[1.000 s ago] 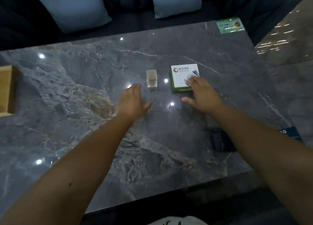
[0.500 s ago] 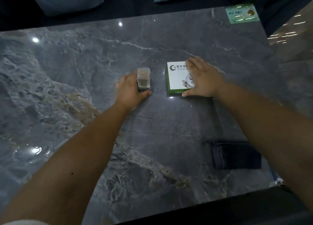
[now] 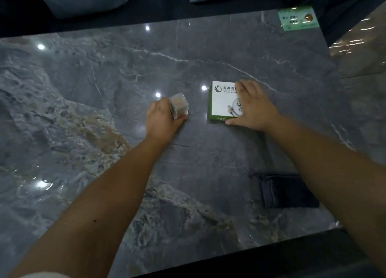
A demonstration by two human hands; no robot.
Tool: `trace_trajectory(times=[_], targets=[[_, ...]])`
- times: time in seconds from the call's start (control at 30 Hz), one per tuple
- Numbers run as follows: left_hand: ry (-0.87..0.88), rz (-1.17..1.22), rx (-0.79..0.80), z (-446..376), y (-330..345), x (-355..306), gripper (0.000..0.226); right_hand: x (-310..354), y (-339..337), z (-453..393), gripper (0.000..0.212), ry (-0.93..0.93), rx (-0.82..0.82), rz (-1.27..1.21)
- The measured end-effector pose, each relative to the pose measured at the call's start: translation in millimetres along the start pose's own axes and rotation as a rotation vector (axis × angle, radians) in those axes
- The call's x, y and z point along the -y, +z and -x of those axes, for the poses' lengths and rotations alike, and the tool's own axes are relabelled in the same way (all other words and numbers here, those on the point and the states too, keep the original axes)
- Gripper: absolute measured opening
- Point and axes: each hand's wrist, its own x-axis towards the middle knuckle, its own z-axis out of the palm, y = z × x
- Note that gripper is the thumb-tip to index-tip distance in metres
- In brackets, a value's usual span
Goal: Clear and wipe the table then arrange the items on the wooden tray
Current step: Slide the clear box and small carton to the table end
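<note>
Near the middle of the table point(image 3: 104, 114), a small clear box point(image 3: 179, 106) is gripped by the left hand point(image 3: 161, 121), thumb and fingers closed around its sides. Just to its right, apart from it, a white-and-green box point(image 3: 222, 99) lies flat and is grasped by the right hand point(image 3: 253, 107), fingers spread over its top, thumb at its near edge. A dark folded cloth point(image 3: 286, 191) is seen near the table's near right edge.

White and green box point(image 3: 223, 102): showing a round swirl logo beside a line of Chinese characters, partly covered by the right hand point(image 3: 253, 108); smaller print underneath too blurred to read.
Green card point(image 3: 298, 18) at the table's far corner: carrying print too small to read.
</note>
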Motion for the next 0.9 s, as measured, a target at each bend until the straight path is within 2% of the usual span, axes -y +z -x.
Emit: trace_trajectory(times=[0.2, 0.43, 0.7, 0.9], targets=[[-0.001, 0.046, 0.003, 11, -7, 8, 0.055, 10, 5, 5, 0.114, 0.036, -0.07, -0.014], [0.072, -0.044, 0.006, 21, -6, 14, 0.058, 15, 5, 12, 0.115, 0.05, -0.071, 0.0], [-0.015, 0.069, 0.02, 33, -11, 9, 0.051, 22, 2, 22, 0.114, 0.076, -0.058, -0.03], [-0.119, 0.211, 0.002, 53, -47, 14, 0.054, 47, -12, 22, 0.112, 0.011, -0.06, -0.056]])
